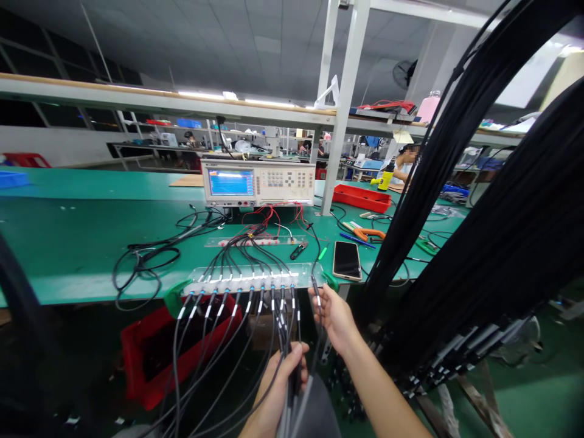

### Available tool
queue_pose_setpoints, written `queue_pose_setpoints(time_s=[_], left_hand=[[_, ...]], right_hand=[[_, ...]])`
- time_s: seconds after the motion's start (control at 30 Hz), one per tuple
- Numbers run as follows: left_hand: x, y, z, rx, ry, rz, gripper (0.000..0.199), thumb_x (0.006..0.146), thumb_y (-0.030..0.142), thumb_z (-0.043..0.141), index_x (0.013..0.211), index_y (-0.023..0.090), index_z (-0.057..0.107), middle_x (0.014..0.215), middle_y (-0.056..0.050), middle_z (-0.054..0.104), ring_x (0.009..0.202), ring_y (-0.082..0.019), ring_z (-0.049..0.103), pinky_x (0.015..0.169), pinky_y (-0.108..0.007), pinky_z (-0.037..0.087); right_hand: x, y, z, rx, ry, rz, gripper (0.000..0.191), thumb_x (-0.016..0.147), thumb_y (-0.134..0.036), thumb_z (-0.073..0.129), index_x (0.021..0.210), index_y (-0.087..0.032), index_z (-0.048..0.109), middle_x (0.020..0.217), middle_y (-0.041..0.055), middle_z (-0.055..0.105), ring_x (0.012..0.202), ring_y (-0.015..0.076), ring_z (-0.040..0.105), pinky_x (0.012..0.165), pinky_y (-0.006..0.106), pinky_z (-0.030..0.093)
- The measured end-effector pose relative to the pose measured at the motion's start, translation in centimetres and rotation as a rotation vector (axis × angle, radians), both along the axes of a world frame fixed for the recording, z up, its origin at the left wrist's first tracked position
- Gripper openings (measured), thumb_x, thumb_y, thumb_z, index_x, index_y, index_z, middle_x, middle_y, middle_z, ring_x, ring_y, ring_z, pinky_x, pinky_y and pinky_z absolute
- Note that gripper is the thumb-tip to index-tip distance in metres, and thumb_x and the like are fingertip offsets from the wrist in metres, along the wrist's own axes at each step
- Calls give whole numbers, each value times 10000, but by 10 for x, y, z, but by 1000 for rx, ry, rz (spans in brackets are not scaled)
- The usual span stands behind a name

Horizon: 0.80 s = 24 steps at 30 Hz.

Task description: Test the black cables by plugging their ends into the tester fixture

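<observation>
A clear connector strip [246,280] lies along the front edge of the green bench, with several black cables plugged into its row of blue-ringed sockets. Below it, my left hand [285,371] is closed around a bundle of black cables [281,328] with white labels. My right hand [332,313] is at the strip's right end, its fingers closed on a single black cable near its connector [314,286]. Behind the strip stands a white test instrument [283,182] with a lit blue screen; red and black wires run from it.
A phone [347,260], orange-handled pliers [368,234] and a red tray [362,198] lie to the right. Thick black cable bundles [438,140] hang at the right. A red crate [152,371] sits below the bench. Another person is behind, at the right.
</observation>
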<state>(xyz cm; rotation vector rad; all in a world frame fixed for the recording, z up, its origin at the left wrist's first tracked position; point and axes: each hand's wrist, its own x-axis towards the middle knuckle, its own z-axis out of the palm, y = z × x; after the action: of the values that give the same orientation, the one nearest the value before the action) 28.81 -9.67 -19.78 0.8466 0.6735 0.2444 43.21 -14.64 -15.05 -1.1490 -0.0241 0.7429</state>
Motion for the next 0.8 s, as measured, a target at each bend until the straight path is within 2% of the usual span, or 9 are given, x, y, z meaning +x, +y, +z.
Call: queue_pose_setpoints(time_s=[0.13, 0.3, 0.4, 0.5, 0.6, 0.7, 0.8], left_hand=[[0, -2, 1, 33, -9, 36, 583, 480, 632, 849, 802, 174, 685, 503, 59, 570, 452, -81, 505, 464, -205, 374], [0, -3, -1, 40, -20, 53, 562, 490, 623, 848, 800, 178, 698, 529, 62, 569, 465, -75, 499, 465, -203, 368], [-1, -3, -2, 37, -29, 67, 551, 501, 612, 851, 806, 177, 706, 571, 59, 576, 497, -79, 514, 479, -208, 380], [-4, -1, -3, 45, -23, 65, 525, 540, 599, 841, 823, 174, 720, 595, 46, 593, 527, -95, 540, 504, -218, 414], [-8, 0, -2, 56, -10, 57, 490, 597, 560, 831, 855, 156, 730, 628, 31, 609, 561, -98, 558, 538, -213, 437], [-11, -1, -1, 38, -20, 51, 459, 639, 523, 820, 889, 149, 726, 653, 32, 605, 577, -85, 552, 552, -198, 434], [-12, -4, 0, 16, -52, 24, 435, 658, 508, 813, 877, 144, 720, 639, 31, 598, 572, -84, 536, 547, -197, 427]], right_hand=[[-1, 1, -2, 10, -2, 3, 358, 753, -492, 657, 784, -143, 732, 576, -39, 550, 451, 76, 436, 488, 205, 352], [2, 4, -5, 17, -37, 7, 407, 646, -520, 767, 798, -144, 731, 584, -46, 550, 475, 74, 440, 505, 203, 363], [-3, 3, -3, 25, -79, -5, 420, 608, -529, 803, 747, -144, 709, 550, -66, 498, 467, 61, 387, 490, 190, 326], [-22, -7, 2, 32, -126, 13, 422, 619, -548, 803, 675, -149, 678, 482, -80, 426, 452, 66, 343, 472, 198, 290], [-47, -26, 6, 8, -274, 53, 457, 690, -602, 756, 712, -150, 696, 488, -53, 472, 470, 88, 389, 481, 219, 300], [-67, -44, 12, -55, -459, 40, 485, 740, -650, 702, 802, -170, 734, 541, -31, 521, 511, 109, 439, 514, 231, 360], [-79, -56, 19, -55, -515, 51, 477, 720, -659, 717, 819, -193, 756, 590, -1, 592, 541, 137, 518, 523, 241, 439]])
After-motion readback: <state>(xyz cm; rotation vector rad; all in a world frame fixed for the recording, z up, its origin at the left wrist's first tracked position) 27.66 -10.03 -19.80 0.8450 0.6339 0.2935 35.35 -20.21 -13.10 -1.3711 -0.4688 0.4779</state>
